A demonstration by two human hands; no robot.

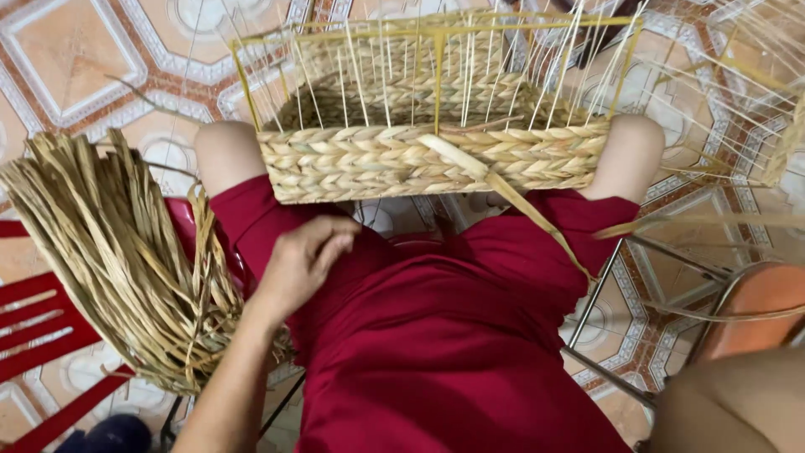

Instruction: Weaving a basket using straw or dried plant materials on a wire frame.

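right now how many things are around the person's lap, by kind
half-woven basket: 1
bundle of dry straw strands: 1
loose strand trailing from the basket: 1
red plastic chair: 1
metal-framed chair with orange seat: 1
hand in view, the left hand: 1
total: 6

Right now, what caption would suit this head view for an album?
Half-woven basket on the knees, left hand resting on the red lap beside a straw bundle.
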